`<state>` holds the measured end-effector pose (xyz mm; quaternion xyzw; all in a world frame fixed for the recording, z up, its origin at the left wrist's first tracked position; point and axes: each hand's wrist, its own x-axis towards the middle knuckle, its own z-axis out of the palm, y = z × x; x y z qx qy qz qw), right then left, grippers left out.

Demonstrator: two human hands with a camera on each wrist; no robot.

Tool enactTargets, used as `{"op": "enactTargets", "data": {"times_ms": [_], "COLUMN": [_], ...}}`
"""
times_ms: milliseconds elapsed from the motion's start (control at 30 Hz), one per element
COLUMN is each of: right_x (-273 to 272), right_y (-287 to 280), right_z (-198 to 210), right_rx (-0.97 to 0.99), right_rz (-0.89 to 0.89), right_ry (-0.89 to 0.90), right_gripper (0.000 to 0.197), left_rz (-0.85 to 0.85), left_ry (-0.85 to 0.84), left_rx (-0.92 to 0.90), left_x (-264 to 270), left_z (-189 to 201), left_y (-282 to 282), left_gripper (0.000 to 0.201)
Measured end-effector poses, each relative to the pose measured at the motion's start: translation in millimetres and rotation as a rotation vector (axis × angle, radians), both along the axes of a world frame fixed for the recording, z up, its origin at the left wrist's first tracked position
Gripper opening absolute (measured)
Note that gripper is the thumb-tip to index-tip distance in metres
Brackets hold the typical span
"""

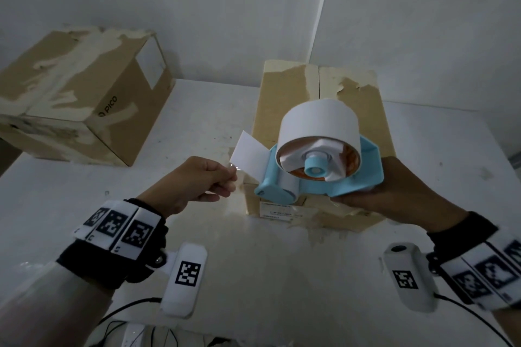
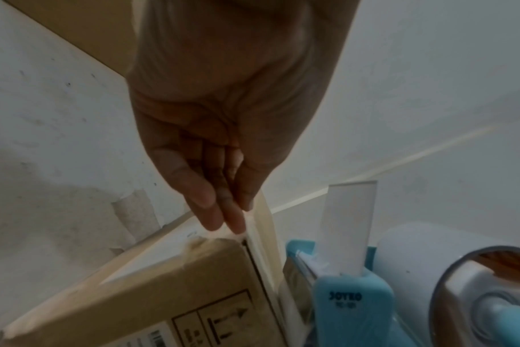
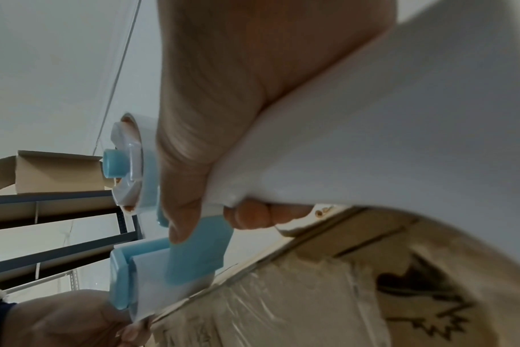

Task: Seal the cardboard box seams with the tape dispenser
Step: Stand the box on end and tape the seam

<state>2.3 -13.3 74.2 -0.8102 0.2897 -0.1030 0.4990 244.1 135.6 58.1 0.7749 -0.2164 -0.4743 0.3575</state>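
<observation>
The cardboard box (image 1: 318,110) to be sealed stands on the white table (image 1: 197,234), straight ahead of the person and a little to the right, its long axis running away toward the wall. The centre seam (image 1: 318,84) follows that same line, with torn old tape to either side. Held in the air over the box's near end is the blue tape dispenser (image 1: 315,175), its fat white roll (image 1: 318,124) uppermost and its mouth pointing left. The right hand (image 1: 394,186) grips it from beneath, fingers curled round the handle. The left hand (image 1: 197,183) sits just off the box's near-left corner, thumb and fingertips pinching the free tape end (image 1: 248,152), a short tab drawn out from the mouth. Both hands are near the front edge, so I would judge the tape goes down there first and the dispenser then runs away along the seam. A second, scuffed box (image 1: 76,93) sits well apart at the far left, leaving bare table between.
</observation>
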Motion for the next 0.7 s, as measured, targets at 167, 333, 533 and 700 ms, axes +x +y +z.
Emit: {"op": "enactTargets", "data": {"times_ms": [167, 333, 533, 700], "right_x": [0.5, -0.7, -1.2, -0.1], "right_y": [0.7, 3.6, 5.0, 8.9], "right_z": [-1.1, -4.5, -6.1, -3.6], "right_rx": [0.003, 0.026, 0.02, 0.014], "right_rz": [-0.01, -0.035, -0.078, -0.069], "right_ry": [0.02, 0.043, 0.068, 0.083], "right_gripper": [0.026, 0.026, 0.027, 0.027], "left_rz": [0.013, -0.034, -0.142, -0.213], "left_ry": [0.02, 0.022, -0.048, -0.037], "left_rx": [-0.004, 0.001, 0.016, 0.249], "left_x": [-0.4, -6.7, -8.1, -11.7], "left_z": [-5.3, -14.1, -13.2, -25.6], "left_y": [-0.2, -1.2, -9.4, -7.8], "left_gripper": [0.02, 0.02, 0.015, 0.031]}}
